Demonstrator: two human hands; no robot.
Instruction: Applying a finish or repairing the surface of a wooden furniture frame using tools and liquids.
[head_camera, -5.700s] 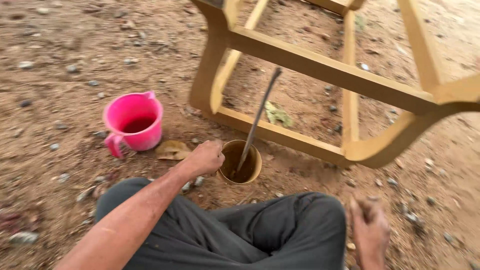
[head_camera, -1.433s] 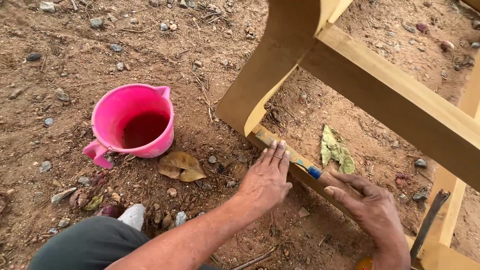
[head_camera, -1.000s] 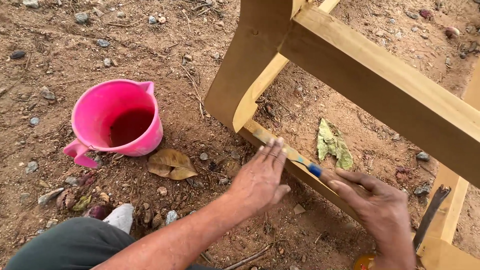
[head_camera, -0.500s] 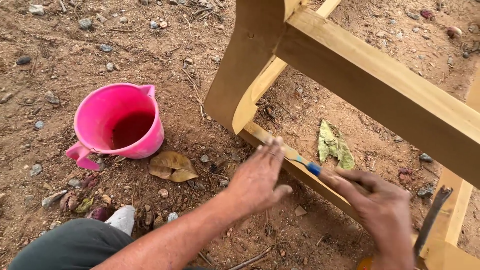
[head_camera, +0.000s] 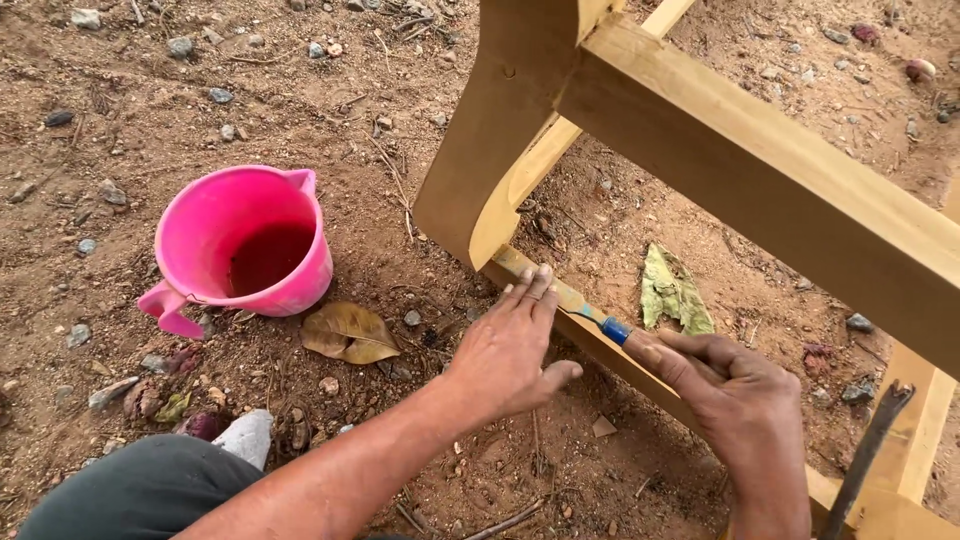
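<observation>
A small blue-collared tool is pinched in the right hand, its tip laid on the low rail of the wooden frame. The left hand is pressed flat there, fingers open, nothing gripped. Pink bucket sat far left on the dirt.

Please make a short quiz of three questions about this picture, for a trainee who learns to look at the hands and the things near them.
1. True or false: the left hand lies flat on the low rail of the wooden frame.
2. What does the right hand hold? A) a stone B) a thin tool with a blue part C) a leaf
3. Fill in: the pink bucket stands on the ____ side of the left hand.

Key
1. True; its fingers rest on the rail.
2. B; the tool's tip lies on the rail beside the left fingers.
3. Left; a dry brown leaf lies between them.
</observation>
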